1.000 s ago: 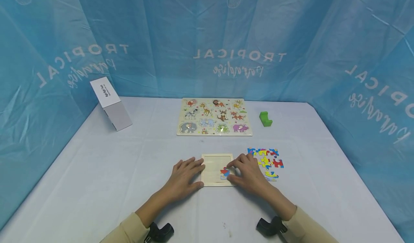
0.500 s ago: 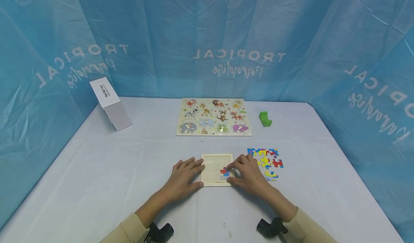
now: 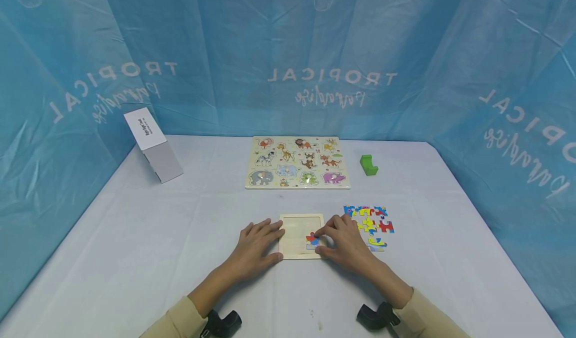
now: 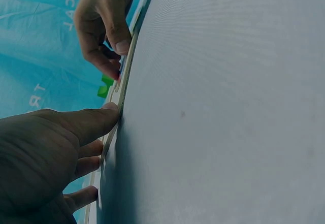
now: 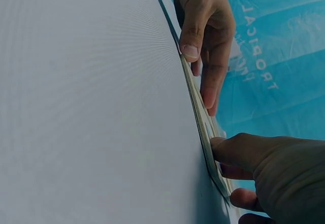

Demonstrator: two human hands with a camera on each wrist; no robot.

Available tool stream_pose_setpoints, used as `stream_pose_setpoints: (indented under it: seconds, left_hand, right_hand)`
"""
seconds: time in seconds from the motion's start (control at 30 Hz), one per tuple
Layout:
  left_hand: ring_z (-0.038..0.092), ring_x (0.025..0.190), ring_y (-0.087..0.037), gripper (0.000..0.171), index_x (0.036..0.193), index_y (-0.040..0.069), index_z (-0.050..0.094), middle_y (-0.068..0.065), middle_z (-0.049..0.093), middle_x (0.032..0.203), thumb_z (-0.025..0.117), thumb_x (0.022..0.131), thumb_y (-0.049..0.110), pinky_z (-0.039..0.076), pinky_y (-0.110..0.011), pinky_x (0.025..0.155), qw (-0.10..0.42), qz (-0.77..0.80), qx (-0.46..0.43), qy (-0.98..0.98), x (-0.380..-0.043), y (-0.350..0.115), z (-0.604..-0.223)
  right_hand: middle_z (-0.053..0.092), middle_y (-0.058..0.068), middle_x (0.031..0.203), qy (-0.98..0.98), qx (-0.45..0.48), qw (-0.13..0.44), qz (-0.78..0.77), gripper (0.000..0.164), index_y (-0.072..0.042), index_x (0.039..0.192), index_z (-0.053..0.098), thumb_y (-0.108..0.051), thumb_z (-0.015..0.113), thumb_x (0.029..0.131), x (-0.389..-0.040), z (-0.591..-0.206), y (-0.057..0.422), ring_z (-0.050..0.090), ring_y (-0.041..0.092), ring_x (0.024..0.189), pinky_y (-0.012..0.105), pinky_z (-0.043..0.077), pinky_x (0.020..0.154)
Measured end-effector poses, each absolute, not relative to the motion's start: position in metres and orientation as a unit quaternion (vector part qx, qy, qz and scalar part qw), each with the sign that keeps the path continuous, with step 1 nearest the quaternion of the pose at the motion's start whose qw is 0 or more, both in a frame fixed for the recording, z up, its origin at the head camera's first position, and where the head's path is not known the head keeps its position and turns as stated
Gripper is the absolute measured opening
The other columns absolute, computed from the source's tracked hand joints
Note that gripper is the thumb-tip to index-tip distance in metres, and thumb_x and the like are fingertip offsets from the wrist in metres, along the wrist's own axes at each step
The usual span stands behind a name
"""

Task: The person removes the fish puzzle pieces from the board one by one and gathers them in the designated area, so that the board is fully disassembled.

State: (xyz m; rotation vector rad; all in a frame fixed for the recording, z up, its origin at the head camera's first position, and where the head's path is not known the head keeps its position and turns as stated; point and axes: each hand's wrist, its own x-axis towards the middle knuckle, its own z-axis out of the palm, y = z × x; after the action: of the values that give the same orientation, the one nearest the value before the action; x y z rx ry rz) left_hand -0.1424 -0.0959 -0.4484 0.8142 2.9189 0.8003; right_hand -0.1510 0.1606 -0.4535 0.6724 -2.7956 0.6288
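Observation:
A shallow wooden puzzle tray (image 3: 294,228) lies flat on the white table. My left hand (image 3: 255,250) rests at its left side, with spread, mostly straight fingertips and thumb touching the rim. Inside the tray's lower right corner is a red and blue jigsaw piece (image 3: 311,240). Curled over that corner, my right hand (image 3: 345,243) has the piece between index fingertip and thumb, the thumb also at the rim. Part of the piece is hidden under these fingers. Several loose jigsaw pieces (image 3: 369,224), yellow, red and blue, lie just right of the right hand, which partly covers them.
An animal puzzle board (image 3: 298,163) lies farther back. To its right is a green block (image 3: 369,165) with a curved cut-out. A white box (image 3: 153,145) stands at the back left. Blue printed curtains (image 3: 288,53) enclose the table on the sides shown.
Hardly anything differs: both hands keep their places at the tray, and the piece under the right fingers stays in the corner with at most a tiny shift.

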Motion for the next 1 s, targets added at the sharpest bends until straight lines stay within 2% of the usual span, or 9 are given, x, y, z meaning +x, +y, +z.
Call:
stream_pose_setpoints:
  seconds: [0.6, 0.83, 1.0]
  left_hand:
    - [0.035, 0.138, -0.033, 0.055, 0.131, 0.01, 0.056, -0.007, 0.047, 0.145, 0.071, 0.082, 0.029, 0.021, -0.062, 0.109, 0.001, 0.255, 0.257, 0.932, -0.142, -0.095, -0.448]
    - [0.035, 0.138, -0.033, 0.055, 0.131, 0.01, 0.056, -0.007, 0.047, 0.145, 0.071, 0.082, 0.029, 0.022, -0.062, 0.108, -0.004, 0.252, 0.26, 0.932, -0.142, -0.096, -0.448]
    - [0.035, 0.138, -0.033, 0.055, 0.131, 0.01, 0.056, -0.007, 0.047, 0.145, 0.071, 0.082, 0.03, 0.022, -0.062, 0.108, -0.005, 0.251, 0.262, 0.932, -0.143, -0.096, -0.449]
  right_hand:
    - [0.057, -0.002, 0.096, -0.942, 0.238, 0.114, 0.208, 0.028, -0.024, 0.095, 0.072, -0.032, 0.082, 0.07, -0.15, -0.454, 0.162, 0.041, 0.013, 0.091, 0.034, 0.035, 0.079]
    - [0.057, -0.001, 0.094, -0.934, 0.246, 0.151, 0.209, 0.028, -0.021, 0.093, 0.072, -0.028, 0.083, 0.068, -0.149, -0.447, 0.169, 0.041, 0.015, 0.09, 0.034, 0.034, 0.078]
    - [0.057, -0.001, 0.095, -0.934, 0.242, 0.156, 0.214, 0.029, -0.022, 0.095, 0.072, -0.026, 0.083, 0.068, -0.147, -0.441, 0.18, 0.043, 0.015, 0.092, 0.036, 0.036, 0.08]
